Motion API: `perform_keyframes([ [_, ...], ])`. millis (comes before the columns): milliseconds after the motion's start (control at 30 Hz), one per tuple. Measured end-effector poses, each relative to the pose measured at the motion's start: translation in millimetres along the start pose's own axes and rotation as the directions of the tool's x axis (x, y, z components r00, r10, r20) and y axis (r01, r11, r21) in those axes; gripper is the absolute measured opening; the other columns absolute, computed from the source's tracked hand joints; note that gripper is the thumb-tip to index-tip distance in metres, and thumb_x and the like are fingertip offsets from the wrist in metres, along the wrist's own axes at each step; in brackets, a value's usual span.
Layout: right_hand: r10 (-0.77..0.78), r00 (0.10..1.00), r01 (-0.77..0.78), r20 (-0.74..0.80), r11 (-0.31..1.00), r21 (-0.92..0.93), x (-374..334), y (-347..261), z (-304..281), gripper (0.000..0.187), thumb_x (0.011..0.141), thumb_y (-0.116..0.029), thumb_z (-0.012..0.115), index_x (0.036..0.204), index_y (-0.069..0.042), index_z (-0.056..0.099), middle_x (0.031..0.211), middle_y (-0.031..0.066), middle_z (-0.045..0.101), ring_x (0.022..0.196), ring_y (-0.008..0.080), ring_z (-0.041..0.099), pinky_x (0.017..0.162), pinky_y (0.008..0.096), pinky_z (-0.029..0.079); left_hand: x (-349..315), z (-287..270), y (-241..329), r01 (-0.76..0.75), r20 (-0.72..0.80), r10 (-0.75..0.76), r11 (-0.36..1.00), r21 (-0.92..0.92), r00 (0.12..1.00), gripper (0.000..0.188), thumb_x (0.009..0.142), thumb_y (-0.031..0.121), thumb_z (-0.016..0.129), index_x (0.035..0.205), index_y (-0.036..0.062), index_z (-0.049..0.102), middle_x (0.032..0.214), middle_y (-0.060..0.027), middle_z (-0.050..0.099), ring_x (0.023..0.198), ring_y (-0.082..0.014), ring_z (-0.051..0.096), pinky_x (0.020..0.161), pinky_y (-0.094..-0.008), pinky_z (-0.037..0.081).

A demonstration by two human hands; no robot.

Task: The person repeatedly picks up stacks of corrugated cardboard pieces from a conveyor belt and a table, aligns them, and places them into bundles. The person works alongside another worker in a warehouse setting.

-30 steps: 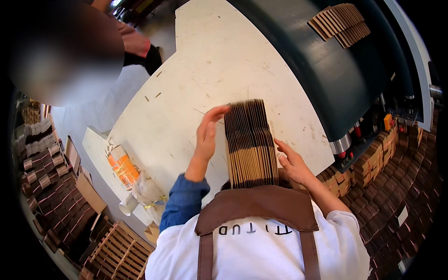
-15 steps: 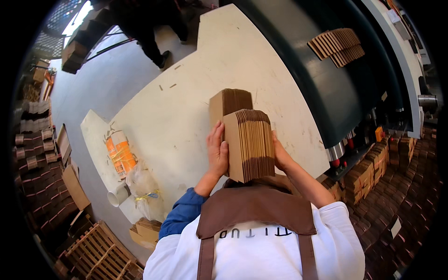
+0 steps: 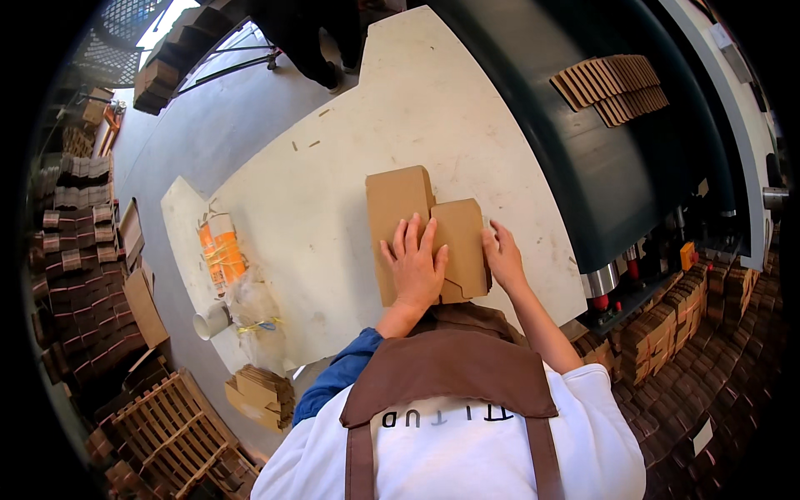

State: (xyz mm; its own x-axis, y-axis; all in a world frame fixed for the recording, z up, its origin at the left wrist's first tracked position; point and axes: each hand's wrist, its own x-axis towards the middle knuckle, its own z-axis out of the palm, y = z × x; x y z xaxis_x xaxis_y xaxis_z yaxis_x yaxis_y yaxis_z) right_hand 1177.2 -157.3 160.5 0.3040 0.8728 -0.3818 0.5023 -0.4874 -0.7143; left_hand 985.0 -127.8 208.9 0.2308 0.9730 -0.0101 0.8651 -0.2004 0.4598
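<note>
Two stacks of flat brown cardboard pieces lie side by side on the pale table in front of me. The left stack point(image 3: 397, 197) reaches farther from me than the right stack point(image 3: 461, 235). Across the seam between them, my left hand point(image 3: 417, 271) rests palm down with its fingers spread on the top faces. Beside the right edge of the right stack is my right hand point(image 3: 505, 257), its fingers stretched out, close to the cardboard or touching it. Neither hand is closed round anything. The undersides of both stacks are hidden.
On my right runs a dark conveyor belt point(image 3: 533, 87) carrying a fanned row of cardboard pieces point(image 3: 612, 87). An orange-and-white bundle point(image 3: 222, 254) and a clear plastic bag point(image 3: 257, 312) lie at the table's left. A wooden pallet point(image 3: 175, 417) sits lower left; a person's dark-clothed legs point(image 3: 312, 46) stand beyond the table.
The cardboard by my hands was standing with its layered edges showing; now it lies with a broad face up. My left hand has moved from its side onto the top.
</note>
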Motion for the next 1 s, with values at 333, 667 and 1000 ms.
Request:
perform_keyframes([
  [333,-0.092,0.993,0.084,0.078,0.991,0.1,2.2,-32.9,9.4,0.089,0.077,-0.034,0.071,0.144,0.003,0.025,0.134,0.0257,0.048,0.122,0.0375,0.049,0.1,0.0403,0.04,29.2,-23.4,-2.2,-0.044,0.053,0.062,0.957,-0.288,0.997,0.043,0.088,0.014,0.056,0.131,0.0098,0.05,0.14,-0.0116,0.043,0.135,-0.0328,0.031,0.109,-0.0552,0.018],
  [667,-0.16,0.987,0.155,0.026,0.98,0.126,0.3,-23.7,8.8,0.08,0.077,-0.039,0.07,0.138,0.0,0.035,0.127,0.0264,0.048,0.115,0.045,0.044,0.1,0.0474,0.037,188.3,87.3,121.5,0.138,0.329,0.309,0.509,-0.85,0.892,0.028,0.098,0.014,0.049,0.122,0.0022,0.056,0.117,-0.0103,0.063,0.114,-0.0195,0.056,0.097,-0.0323,0.043],
  [1000,-0.12,0.992,0.117,0.029,0.99,0.08,9.8,3.4,33.4,0.09,0.076,-0.05,0.069,0.144,-0.005,0.032,0.137,0.0214,0.04,0.118,0.0406,0.041,0.101,0.0456,0.036,236.0,121.5,98.0,0.743,0.761,0.21,-0.48,-0.466,0.614,0.03,0.1,0.028,0.043,0.121,0.0086,0.053,0.113,-0.0067,0.061,0.104,-0.0179,0.057,0.096,-0.0346,0.042],
])
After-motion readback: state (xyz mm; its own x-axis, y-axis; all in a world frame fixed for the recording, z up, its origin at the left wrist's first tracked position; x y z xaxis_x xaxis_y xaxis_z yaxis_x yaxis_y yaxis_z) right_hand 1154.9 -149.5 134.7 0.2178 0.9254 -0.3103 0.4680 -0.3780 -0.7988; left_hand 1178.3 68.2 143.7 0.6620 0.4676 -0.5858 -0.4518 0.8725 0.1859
